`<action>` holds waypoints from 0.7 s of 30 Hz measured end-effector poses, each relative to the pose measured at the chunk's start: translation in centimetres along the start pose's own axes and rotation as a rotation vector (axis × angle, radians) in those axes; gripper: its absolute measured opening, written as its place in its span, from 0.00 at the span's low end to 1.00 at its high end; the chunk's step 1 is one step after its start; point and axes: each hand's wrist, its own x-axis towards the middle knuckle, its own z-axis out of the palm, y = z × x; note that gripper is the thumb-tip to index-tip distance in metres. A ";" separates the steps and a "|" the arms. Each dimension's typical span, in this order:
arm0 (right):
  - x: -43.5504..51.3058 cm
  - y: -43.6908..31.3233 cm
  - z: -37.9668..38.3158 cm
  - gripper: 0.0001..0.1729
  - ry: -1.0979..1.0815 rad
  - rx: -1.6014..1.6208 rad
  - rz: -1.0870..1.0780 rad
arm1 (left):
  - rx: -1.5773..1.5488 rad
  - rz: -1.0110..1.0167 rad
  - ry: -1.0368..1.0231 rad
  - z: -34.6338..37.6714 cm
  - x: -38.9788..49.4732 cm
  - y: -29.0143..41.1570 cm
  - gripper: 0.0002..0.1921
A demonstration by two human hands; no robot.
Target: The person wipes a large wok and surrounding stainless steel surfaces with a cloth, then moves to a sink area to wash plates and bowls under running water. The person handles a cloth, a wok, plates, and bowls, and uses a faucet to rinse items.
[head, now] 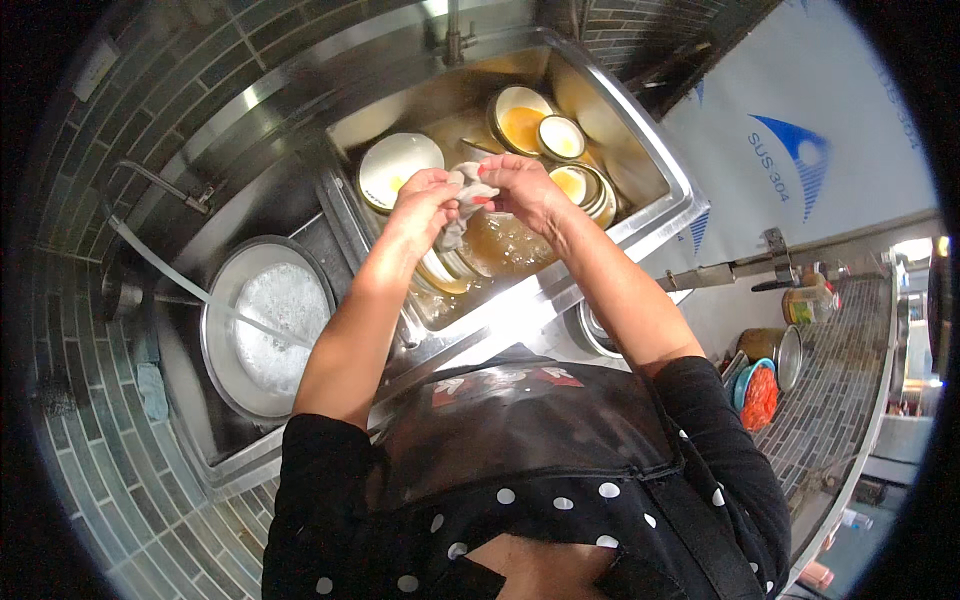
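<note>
Both hands meet above a stainless steel sink basin of murky brownish water. My left hand pinches one side of a crumpled whitish cloth, and my right hand grips the other side; part of the cloth hangs down below the fingers. Just left of the hands, a white bowl with a dark rim lies in the basin. Beyond the right hand are a bowl holding orange liquid and a small white bowl. Stacked bowls sit to the right, and more dishes lie partly under the hands.
A faucet stands behind the basin. In the left basin, a pale hose runs over a large metal bowl of water. At right are a film-covered panel and, lower down, a blue-green container with red contents.
</note>
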 end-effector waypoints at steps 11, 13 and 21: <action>-1.4 -1.4 -0.3 0.11 -0.183 0.084 -0.061 | 1.007 0.574 0.210 0.2 0.1 3.8 0.11; -1.7 -1.6 -0.2 0.13 -0.210 0.049 -0.103 | 0.805 0.372 0.125 0.9 -0.2 3.3 0.05; -2.0 -1.0 -0.5 0.25 -0.157 -0.236 -0.187 | 0.249 -0.038 -0.149 3.3 -1.7 1.3 0.11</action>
